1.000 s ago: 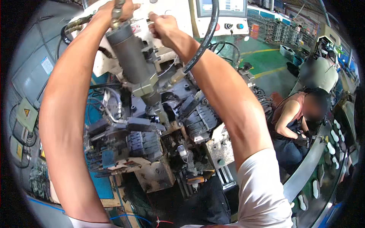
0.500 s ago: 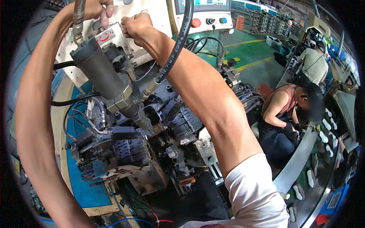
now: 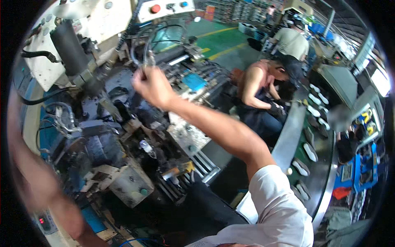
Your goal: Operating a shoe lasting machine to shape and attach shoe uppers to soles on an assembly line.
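Note:
My right hand (image 3: pixel 152 87) is closed, its fingers curled, over the right part of a dark machine (image 3: pixel 98 142). Thin cables or a slim rod (image 3: pixel 145 55) rise just behind the fingers, and I cannot make out whether the hand grips anything. A blurred left forearm (image 3: pixel 18 144) runs up the left rim, and my left hand is out of the picture. A dark cylinder (image 3: pixel 68 47) with a metal fitting below it leans over the machine's clamps. Below my right hand, a small clear-and-white part (image 3: pixel 146 146) sits in the middle of the machine.
A control box (image 3: pixel 164 9) with a red button stands at the top. One person (image 3: pixel 259 84) bends over a metal conveyor edge (image 3: pixel 288 131) at the right; another person (image 3: pixel 291 41) works behind. Several shoes (image 3: pixel 310 152) lie along the line. Black hoses (image 3: pixel 41 101) loop at the left.
My right hand has come down and away from the white panel beside the cylinder. My left hand has left the panel and gone out of view. The whole view has shifted to the right.

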A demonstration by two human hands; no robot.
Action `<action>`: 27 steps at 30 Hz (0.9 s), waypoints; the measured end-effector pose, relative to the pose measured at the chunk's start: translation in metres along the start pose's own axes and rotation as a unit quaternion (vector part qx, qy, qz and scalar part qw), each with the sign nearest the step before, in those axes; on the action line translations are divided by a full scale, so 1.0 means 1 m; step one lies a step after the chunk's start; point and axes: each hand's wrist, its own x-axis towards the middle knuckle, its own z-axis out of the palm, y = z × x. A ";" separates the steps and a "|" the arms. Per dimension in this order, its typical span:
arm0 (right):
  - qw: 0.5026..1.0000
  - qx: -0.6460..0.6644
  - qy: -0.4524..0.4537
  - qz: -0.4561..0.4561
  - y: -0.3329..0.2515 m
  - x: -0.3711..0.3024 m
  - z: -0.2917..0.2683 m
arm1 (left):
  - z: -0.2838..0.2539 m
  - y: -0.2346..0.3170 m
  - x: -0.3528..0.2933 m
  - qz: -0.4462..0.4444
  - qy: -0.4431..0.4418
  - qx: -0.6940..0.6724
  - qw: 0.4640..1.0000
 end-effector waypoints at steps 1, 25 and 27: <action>0.997 0.059 -0.052 0.015 -0.019 -0.060 -0.021 | -0.062 -0.017 -0.079 -0.038 -0.043 0.044 0.997; 0.705 -0.182 -0.084 0.680 -0.191 -1.103 -0.341 | 0.004 0.479 -0.461 -0.257 -0.470 -0.513 0.671; 0.700 -0.317 -0.029 0.639 -0.171 -1.095 -0.291 | 0.003 0.486 -0.463 -0.275 -0.480 -0.516 0.654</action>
